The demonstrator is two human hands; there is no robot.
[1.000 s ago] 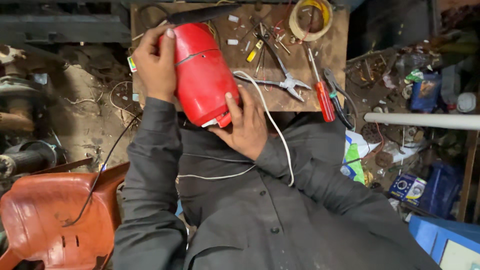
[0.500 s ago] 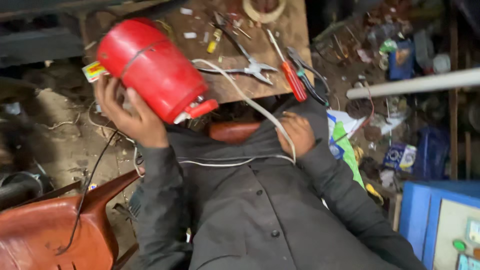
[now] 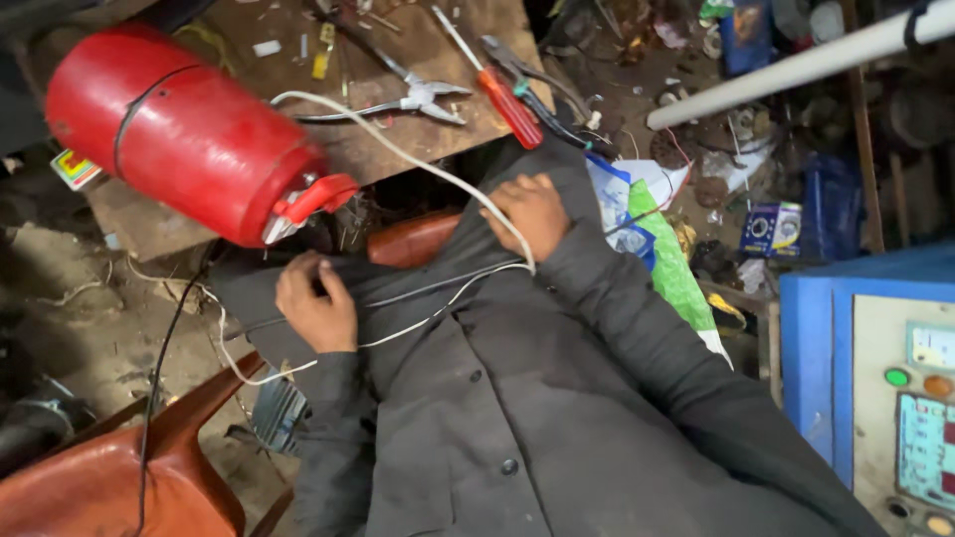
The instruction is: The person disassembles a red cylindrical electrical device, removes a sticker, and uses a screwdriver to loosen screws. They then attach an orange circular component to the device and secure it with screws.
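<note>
A red metal cylinder point(image 3: 184, 139) with a red valve handle lies on its side on the wooden bench point(image 3: 418, 129), its valve end past the bench edge. My left hand point(image 3: 316, 303) is below it on my dark garment point(image 3: 517, 398), fingers curled into the cloth next to a white cable point(image 3: 438, 169). My right hand point(image 3: 532, 211) rests on my knee, with that cable running along its thumb side. Neither hand touches the cylinder.
Pliers point(image 3: 418, 94), a red-handled screwdriver point(image 3: 502, 99) and small scraps lie on the bench. A white pipe point(image 3: 796, 65) crosses the upper right. A blue machine with a panel point(image 3: 875, 378) stands at right. An orange plastic chair point(image 3: 109, 467) is lower left, with clutter on the floor.
The cylinder went from held up in both hands to lying on the bench. My left hand let go and dropped to my lap; my right hand stays on my knee.
</note>
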